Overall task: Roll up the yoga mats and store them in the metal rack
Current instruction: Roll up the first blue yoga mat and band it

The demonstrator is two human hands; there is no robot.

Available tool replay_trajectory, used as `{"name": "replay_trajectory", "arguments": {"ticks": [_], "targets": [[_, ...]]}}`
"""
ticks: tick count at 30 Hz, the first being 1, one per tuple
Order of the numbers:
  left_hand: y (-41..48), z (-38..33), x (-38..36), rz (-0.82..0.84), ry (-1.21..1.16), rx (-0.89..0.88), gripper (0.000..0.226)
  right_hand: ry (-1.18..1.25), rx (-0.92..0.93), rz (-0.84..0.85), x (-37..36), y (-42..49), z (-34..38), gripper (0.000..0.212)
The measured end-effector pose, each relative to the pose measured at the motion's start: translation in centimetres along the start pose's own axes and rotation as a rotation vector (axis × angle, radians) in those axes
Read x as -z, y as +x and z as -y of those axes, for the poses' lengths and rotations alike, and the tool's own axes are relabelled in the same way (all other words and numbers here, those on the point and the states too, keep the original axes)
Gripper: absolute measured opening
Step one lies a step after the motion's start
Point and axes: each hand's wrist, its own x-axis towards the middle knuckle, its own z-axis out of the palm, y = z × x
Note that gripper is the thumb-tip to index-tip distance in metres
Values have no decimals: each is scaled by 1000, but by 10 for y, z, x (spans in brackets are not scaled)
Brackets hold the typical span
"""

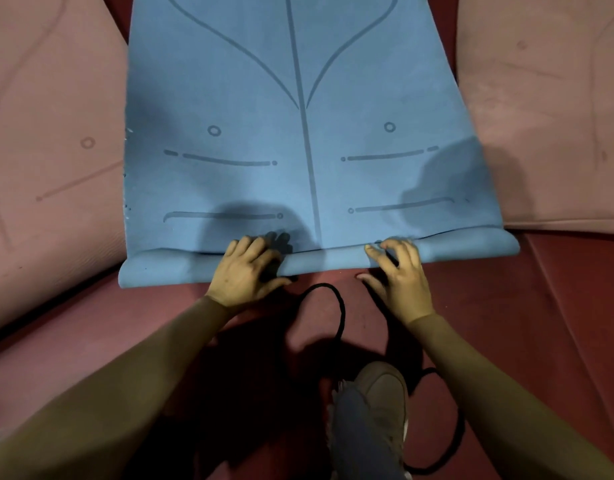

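Observation:
A blue yoga mat (298, 116) with dark alignment lines lies flat on the red floor, stretching away from me. Its near end is curled into a low roll (326, 261) across the mat's width. My left hand (244, 271) rests on top of the roll left of centre, fingers curved over it and thumb at its near side. My right hand (397, 271) sits on the roll right of centre, fingers spread and bent over its top edge. The metal rack is out of view.
Pink mats lie flat on both sides, one at the left (49, 150) and one at the right (548, 116). A black cord (336, 306) loops on the red floor (541, 306) between my arms. My shoe (381, 393) stands just behind it.

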Motion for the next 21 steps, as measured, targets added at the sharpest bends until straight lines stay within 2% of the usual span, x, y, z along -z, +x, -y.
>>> {"name": "replay_trajectory", "arguments": {"ticks": [4,8,10,15,18,21], "targets": [[-2,-9,3,-41,76,62,39,212,-138,103,9,14,-9,42],[-7,-30,0,-86,84,315,31,321,-183,185,17,27,-14,46],[-3,-31,-3,-115,57,382,30,334,-192,209,19,31,-15,44],[-2,-6,-1,-132,-66,203,33,500,-382,301,25,47,-17,27],[-3,6,4,-51,-151,123,42,572,-469,375,28,58,-19,25],[-1,4,5,-29,-83,85,35,596,-443,303,24,54,-14,25]]}}
